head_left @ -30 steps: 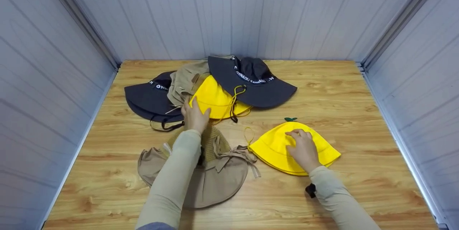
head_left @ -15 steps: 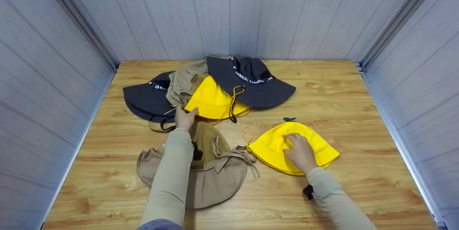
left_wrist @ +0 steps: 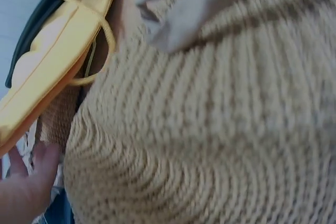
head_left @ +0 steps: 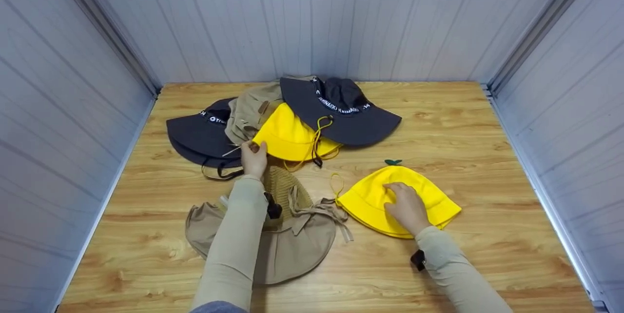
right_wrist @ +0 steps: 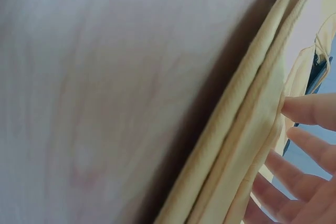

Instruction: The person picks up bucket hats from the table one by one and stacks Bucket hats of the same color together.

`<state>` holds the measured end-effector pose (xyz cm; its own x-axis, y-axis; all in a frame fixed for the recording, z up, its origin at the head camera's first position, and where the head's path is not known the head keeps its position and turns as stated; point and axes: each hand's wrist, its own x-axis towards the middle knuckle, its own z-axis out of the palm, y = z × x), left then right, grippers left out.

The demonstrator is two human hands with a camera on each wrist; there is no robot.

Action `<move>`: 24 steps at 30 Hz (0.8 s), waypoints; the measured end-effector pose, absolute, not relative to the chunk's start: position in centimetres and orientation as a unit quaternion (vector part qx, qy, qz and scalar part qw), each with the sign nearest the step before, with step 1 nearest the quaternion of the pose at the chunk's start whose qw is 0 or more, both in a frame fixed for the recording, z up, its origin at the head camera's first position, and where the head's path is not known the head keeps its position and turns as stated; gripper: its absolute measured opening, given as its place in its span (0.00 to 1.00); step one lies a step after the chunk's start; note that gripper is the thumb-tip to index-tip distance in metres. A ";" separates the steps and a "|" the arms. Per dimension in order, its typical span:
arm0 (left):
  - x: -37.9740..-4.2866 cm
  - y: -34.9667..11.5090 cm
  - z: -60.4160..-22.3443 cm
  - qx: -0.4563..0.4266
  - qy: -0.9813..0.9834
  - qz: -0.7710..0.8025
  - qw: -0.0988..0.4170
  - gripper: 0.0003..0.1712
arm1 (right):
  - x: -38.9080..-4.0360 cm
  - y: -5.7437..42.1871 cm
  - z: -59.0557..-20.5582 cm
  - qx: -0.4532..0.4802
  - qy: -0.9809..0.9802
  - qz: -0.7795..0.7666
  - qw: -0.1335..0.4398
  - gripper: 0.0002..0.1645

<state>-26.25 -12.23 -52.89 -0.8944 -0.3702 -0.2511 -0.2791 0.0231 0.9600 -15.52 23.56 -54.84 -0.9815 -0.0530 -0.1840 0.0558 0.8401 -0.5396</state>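
My left hand (head_left: 254, 159) is at the left corner of the back yellow bucket hat (head_left: 287, 132), finger and thumb pinching the brim edge. In the left wrist view, its fingers (left_wrist: 44, 161) show just below that brim. Beneath my left forearm lies a beige sun hat (head_left: 297, 249) with a ribbed knit crown and a fabric bow. My right hand (head_left: 408, 208) rests loosely on the front yellow bucket hat (head_left: 363, 201), which has a green sprout on top. In the right wrist view, the fingers (right_wrist: 302, 177) lie spread and relaxed along its side.
A dark wide-brimmed hat (head_left: 360, 120) with white lettering overlaps the back yellow hat. To the left, a khaki hat (head_left: 243, 113) overlaps another dark hat (head_left: 195, 130) with a black cord (head_left: 229, 174). Grey panel walls (head_left: 321, 20) enclose the wood-grain table (head_left: 487, 157) on three sides.
My left hand has drawn back from the yellow crown to the left corner of its brim and curled its fingers there. That corner sits slightly higher. My right hand has stayed in place.
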 end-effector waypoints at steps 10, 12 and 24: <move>-26.1 -10.1 -51.5 0.227 -0.537 -0.812 0.003 0.28 | -15.6 23.8 -54.9 0.003 0.953 -0.286 0.102 0.29; -26.0 -9.9 -51.3 0.227 -0.502 -0.834 0.002 0.30 | -15.6 23.8 -54.9 0.003 0.953 -0.283 0.104 0.29; -25.4 -8.9 -49.7 0.199 -0.321 -0.926 0.015 0.29 | -16.0 22.6 -54.2 0.015 0.948 -0.316 0.045 0.26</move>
